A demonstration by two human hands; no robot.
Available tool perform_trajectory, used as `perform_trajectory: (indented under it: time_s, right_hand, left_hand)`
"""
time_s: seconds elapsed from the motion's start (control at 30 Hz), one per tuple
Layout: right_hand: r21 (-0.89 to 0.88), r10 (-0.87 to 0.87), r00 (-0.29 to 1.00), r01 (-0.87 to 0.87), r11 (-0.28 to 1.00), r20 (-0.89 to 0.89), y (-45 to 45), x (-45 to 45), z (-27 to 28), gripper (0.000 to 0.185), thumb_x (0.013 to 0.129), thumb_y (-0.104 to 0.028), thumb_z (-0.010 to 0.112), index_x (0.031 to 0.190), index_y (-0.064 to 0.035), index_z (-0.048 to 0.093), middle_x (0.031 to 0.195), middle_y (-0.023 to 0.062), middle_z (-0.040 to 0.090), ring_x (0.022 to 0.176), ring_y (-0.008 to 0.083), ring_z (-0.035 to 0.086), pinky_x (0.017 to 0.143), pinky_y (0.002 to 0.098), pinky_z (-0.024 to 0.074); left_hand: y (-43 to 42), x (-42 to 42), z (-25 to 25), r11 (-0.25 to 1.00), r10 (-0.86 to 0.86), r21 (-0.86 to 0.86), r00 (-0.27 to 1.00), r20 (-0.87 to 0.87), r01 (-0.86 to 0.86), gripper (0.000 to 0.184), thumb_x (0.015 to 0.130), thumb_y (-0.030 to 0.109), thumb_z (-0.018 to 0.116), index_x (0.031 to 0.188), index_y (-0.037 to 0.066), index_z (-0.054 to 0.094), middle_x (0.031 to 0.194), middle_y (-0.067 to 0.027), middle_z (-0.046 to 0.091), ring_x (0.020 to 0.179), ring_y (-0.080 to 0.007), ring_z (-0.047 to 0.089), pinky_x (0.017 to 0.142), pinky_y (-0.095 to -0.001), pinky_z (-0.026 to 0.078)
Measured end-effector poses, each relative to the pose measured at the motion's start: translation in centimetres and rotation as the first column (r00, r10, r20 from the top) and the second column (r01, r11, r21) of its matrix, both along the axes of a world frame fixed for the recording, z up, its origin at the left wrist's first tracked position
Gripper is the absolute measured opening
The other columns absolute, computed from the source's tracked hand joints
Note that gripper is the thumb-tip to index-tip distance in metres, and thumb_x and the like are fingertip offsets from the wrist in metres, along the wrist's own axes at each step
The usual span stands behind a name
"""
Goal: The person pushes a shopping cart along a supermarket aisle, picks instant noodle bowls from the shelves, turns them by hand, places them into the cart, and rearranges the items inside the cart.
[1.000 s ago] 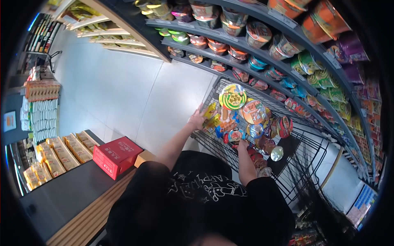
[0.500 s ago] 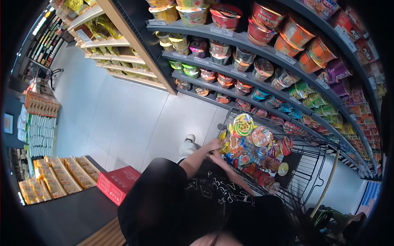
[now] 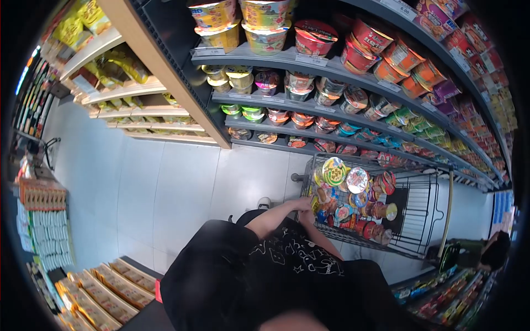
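A wire shopping cart (image 3: 417, 212) stands to my front right, loaded at its near end with instant noodle cups and bright packets. My left hand (image 3: 302, 205) is closed at the cart's end rim, beside a yellow packet (image 3: 314, 205). Just below it, my right hand (image 3: 306, 217) also closes on the rim; the fingers of both are small and partly hidden. A green-and-yellow lidded noodle bowl (image 3: 334, 171) and a white-lidded cup (image 3: 357, 180) lie on top of the load. Red cups (image 3: 371, 230) lie along the side nearest me.
Shelves of noodle bowls (image 3: 314, 41) curve along the far side. A wooden snack rack (image 3: 130, 91) stands at the left. Boxed packets (image 3: 102, 287) fill a display at lower left. Another person (image 3: 494, 251) is beyond the cart handle (image 3: 446, 215). Pale floor tiles (image 3: 187, 182) lie ahead.
The view has shifted, and the noodle shelves look larger. My hands and the cart sit slightly further right in view. The red box at lower left is now almost hidden.
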State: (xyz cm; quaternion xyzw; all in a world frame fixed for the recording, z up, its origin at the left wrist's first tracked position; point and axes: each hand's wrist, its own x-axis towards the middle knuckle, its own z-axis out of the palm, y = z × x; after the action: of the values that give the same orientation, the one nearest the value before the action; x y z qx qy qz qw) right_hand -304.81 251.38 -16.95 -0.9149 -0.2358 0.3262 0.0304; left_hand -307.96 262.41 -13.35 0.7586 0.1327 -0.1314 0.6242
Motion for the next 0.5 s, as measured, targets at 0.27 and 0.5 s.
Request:
perform_trajectory:
  time_s: [0.27, 0.5]
  right_hand:
    - [0.205, 0.147, 0.989, -0.15, 0.967, 0.03, 2.1, -1.6, 0.5, 0.035, 0.07, -0.034, 0.051, 0.086, -0.0025, 0.049, 0.076, 0.0188, 0.058, 0.074, 0.0341, 0.057, 0.065, 0.0443, 0.0454]
    - [0.148, 0.138, 0.989, -0.128, 0.981, -0.054, 4.0, -2.4, 1.9, 0.042, 0.069, -0.038, 0.053, 0.09, -0.0019, 0.048, 0.078, 0.0196, 0.058, 0.076, 0.0339, 0.057, 0.067, 0.0444, 0.0444]
  left_hand:
    - [8.4, -2.3, -1.4, 0.876, 0.24, -0.399, 0.963, -0.122, -0.269, 0.035, 0.072, 0.023, 0.055, 0.1, 0.003, 0.054, 0.083, -0.0065, 0.059, 0.067, -0.016, 0.054, 0.059, -0.0282, 0.045]
    - [30.7, -4.5, 10.0, 0.043, 0.973, -0.308, -0.03, 0.227, -0.95, 0.036, 0.077, 0.033, 0.054, 0.06, 0.002, 0.052, 0.051, -0.0062, 0.054, 0.04, -0.0142, 0.053, 0.036, -0.028, 0.041]
